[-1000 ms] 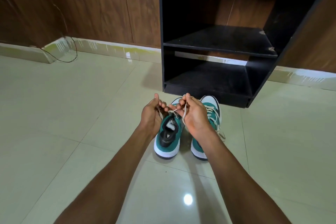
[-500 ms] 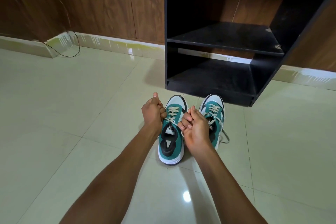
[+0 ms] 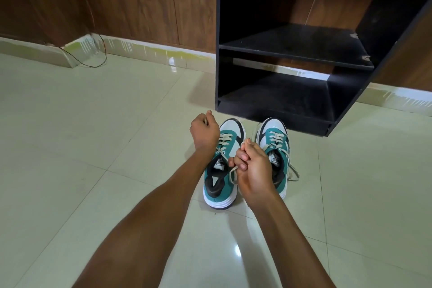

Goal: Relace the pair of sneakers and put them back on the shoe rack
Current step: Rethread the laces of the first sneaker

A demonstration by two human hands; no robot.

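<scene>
Both sneakers sit side by side on the tiled floor (image 3: 117, 124), toes just short of the black shoe rack (image 3: 275, 112). The left hand (image 3: 204, 134) is fisted around one lace end of the left sneaker (image 3: 221, 184); the right hand (image 3: 253, 168) pinches the other end beside the right sneaker (image 3: 277, 145).

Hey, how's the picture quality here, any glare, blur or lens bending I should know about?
Head view: sharp, evenly lit; a bright glare spot on the floor tiles between the forearms; the shoe rack leans and bows from wide-angle distortion, its interior dark; the hands, left hand and right hand, show no motion blur.
</scene>
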